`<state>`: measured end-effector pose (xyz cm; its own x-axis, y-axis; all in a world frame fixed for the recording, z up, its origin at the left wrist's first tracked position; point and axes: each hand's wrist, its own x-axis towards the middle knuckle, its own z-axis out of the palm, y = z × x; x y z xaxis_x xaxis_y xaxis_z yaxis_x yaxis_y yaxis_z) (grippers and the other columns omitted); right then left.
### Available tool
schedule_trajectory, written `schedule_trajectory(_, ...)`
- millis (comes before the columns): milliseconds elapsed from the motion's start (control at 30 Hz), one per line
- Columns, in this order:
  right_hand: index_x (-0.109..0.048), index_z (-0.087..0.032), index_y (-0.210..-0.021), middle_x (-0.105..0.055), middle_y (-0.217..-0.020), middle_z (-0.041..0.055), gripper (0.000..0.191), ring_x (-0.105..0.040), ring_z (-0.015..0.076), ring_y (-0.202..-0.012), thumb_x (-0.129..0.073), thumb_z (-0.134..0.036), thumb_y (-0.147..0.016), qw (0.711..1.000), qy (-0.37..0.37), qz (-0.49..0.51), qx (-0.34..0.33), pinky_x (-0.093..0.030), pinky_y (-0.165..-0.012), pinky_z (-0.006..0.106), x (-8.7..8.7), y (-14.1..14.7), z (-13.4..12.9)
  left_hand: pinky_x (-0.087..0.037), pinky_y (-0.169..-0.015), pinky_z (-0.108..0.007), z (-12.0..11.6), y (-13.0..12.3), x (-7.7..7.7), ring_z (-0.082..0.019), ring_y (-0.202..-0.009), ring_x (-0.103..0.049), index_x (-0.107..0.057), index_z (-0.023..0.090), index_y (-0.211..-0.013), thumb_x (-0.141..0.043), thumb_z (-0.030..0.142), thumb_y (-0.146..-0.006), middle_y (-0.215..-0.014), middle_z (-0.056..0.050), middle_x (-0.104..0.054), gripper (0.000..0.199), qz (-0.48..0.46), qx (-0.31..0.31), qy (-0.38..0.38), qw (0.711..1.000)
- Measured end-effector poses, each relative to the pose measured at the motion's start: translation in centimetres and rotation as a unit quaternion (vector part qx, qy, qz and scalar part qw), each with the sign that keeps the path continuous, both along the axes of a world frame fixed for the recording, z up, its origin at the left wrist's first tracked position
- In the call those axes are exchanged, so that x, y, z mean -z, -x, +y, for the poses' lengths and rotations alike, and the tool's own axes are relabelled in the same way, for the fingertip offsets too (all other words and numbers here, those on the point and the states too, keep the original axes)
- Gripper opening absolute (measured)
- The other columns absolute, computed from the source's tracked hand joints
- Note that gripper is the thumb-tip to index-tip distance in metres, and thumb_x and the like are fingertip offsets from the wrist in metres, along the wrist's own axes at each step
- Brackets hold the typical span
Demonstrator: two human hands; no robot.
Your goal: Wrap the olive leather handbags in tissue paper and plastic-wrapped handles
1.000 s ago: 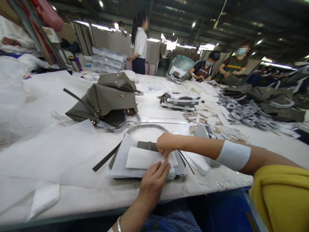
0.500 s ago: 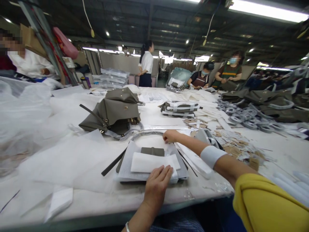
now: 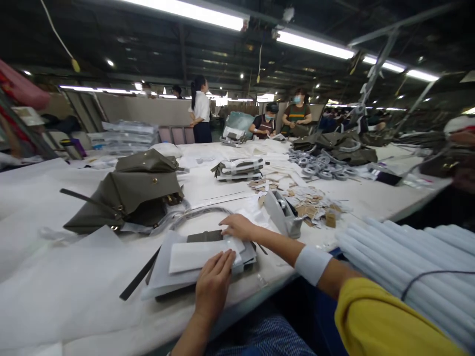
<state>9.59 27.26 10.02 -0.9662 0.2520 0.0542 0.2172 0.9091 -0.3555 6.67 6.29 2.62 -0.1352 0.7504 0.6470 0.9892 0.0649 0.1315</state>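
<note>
A flat olive-grey bag piece (image 3: 204, 236) lies near the table's front edge, covered by translucent sheets and a white padding strip (image 3: 189, 255). My left hand (image 3: 215, 282) rests on the right part of the strip, fingers extended and pressing flat. Across the bundle's upper right, my right hand (image 3: 237, 228) reaches in with its fingers spread over the white wrapping; the fingertips touch its edge. A wrapped handle (image 3: 200, 212) arches behind the bundle. One dark strap (image 3: 141, 274) sticks out at its left.
An olive bag (image 3: 129, 198) stands at the left behind the bundle. To the right are a grey tape dispenser (image 3: 284, 215), paper scraps (image 3: 315, 205) and white rolls (image 3: 404, 267). Folded bags (image 3: 239, 169) lie farther back. People work beyond.
The view has turned right. My right hand has moved from the handle down onto the right side of the bundle, its fingers opening. My left hand stays on the white strip.
</note>
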Motion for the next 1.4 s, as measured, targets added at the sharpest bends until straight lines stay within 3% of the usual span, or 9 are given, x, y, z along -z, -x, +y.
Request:
schedule_trajectory(133,-0.062,-0.017,-0.130,-0.066,-0.130,0.0076,0.036,-0.057,0.0187,-0.124,-0.047,-0.029,-0.100,0.996,-0.007,0.085,0.010,-0.036,-0.111,0.034,0.8,-5.7,-4.5,-0.057,-0.094,-0.037,-1.0,0.6,-2.0,-0.023,-0.113,-0.065,-0.060,0.023,-0.130,-0.057,0.010,-0.085,-0.127,-0.005,-0.067,0.047,-0.073,0.025,0.026,0.997)
schedule_trajectory(233,-0.053,-0.017,-0.140,-0.056,-0.142,0.0109,0.053,-0.047,0.0264,-0.136,-0.060,-0.039,-0.092,0.990,-0.056,0.128,-0.027,-0.028,-0.118,0.045,2.9,-9.1,-6.9,-0.055,-0.096,-0.033,-2.4,1.7,-3.5,-0.020,-0.114,-0.064,-0.064,0.025,-0.122,-0.053,0.014,-0.091,-0.128,-0.005,-0.066,0.034,-0.050,0.067,0.046,0.995)
schedule_trajectory(433,-0.046,-0.019,-0.145,-0.052,-0.146,0.0127,0.071,-0.043,0.0317,-0.138,-0.073,-0.025,-0.080,0.976,-0.172,0.115,-0.073,-0.021,-0.120,0.056,4.3,-9.7,-5.5,-0.034,-0.116,-0.052,-5.7,4.9,-5.7,-0.029,-0.139,-0.043,-0.047,0.020,-0.142,-0.065,0.019,-0.087,-0.147,-0.011,-0.051,0.058,0.136,0.004,0.131,0.982)
schedule_trajectory(533,-0.048,-0.019,-0.143,-0.055,-0.143,0.0128,0.068,-0.048,0.0306,-0.134,-0.070,-0.014,-0.080,0.972,-0.195,0.113,-0.071,-0.023,-0.118,0.057,3.7,-9.3,-3.8,-0.033,-0.117,-0.050,-6.3,6.1,-5.3,-0.030,-0.143,-0.036,-0.039,0.020,-0.148,-0.069,0.017,-0.083,-0.153,-0.012,-0.042,0.072,0.162,-0.043,0.165,0.972)
schedule_trajectory(700,-0.054,-0.020,-0.137,-0.058,-0.139,0.0109,0.052,-0.050,0.0308,-0.132,-0.062,-0.012,-0.086,0.970,-0.185,0.154,-0.031,-0.029,-0.115,0.056,3.8,-10.2,-4.4,-0.042,-0.110,-0.043,-6.3,6.9,-2.2,-0.026,-0.135,-0.049,-0.044,0.015,-0.145,-0.048,0.006,-0.091,-0.147,-0.012,-0.051,0.054,0.148,-0.056,0.129,0.979)
schedule_trajectory(967,-0.058,-0.022,-0.116,-0.073,-0.095,0.0062,0.028,-0.071,0.0231,-0.080,-0.058,-0.030,-0.089,0.958,0.179,0.121,0.189,-0.056,-0.082,0.041,6.5,-11.9,-9.4,-0.040,-0.110,-0.042,-6.5,6.1,-0.8,-0.025,-0.136,-0.047,-0.042,0.015,-0.146,-0.045,0.015,-0.095,-0.147,-0.011,-0.051,0.051,0.098,-0.056,0.087,0.990)
schedule_trajectory(1100,-0.055,-0.023,-0.102,-0.069,-0.106,0.0061,0.026,-0.069,0.0225,-0.102,-0.065,-0.030,-0.079,0.886,0.365,0.194,0.211,-0.056,-0.091,0.036,6.2,-9.5,-10.7,-0.041,-0.108,-0.045,-6.5,5.7,-1.3,-0.031,-0.136,-0.046,-0.038,0.019,-0.149,-0.058,0.038,-0.092,-0.149,-0.013,-0.048,0.064,0.080,-0.070,0.090,0.990)
schedule_trajectory(1200,-0.054,-0.024,-0.102,-0.067,-0.112,0.0069,0.024,-0.067,0.0210,-0.106,-0.061,-0.028,-0.079,0.852,0.392,0.288,0.192,-0.055,-0.095,0.035,4.9,-7.8,-11.7,-0.042,-0.106,-0.043,-6.8,6.1,-1.2,-0.030,-0.133,-0.049,-0.033,0.020,-0.152,-0.059,0.032,-0.092,-0.148,-0.013,-0.048,0.067,0.063,-0.113,0.068,0.989)
schedule_trajectory(1400,-0.067,-0.024,-0.111,-0.069,-0.118,0.0068,0.024,-0.062,0.0237,-0.115,-0.052,-0.031,-0.094,0.961,0.134,0.223,0.095,-0.046,-0.105,0.042,1.4,-9.3,-6.8,-0.050,-0.095,-0.039,-7.6,7.4,-0.5,-0.029,-0.120,-0.060,-0.022,0.024,-0.155,-0.056,0.022,-0.091,-0.148,-0.010,-0.050,0.072,0.003,-0.193,0.028,0.981)
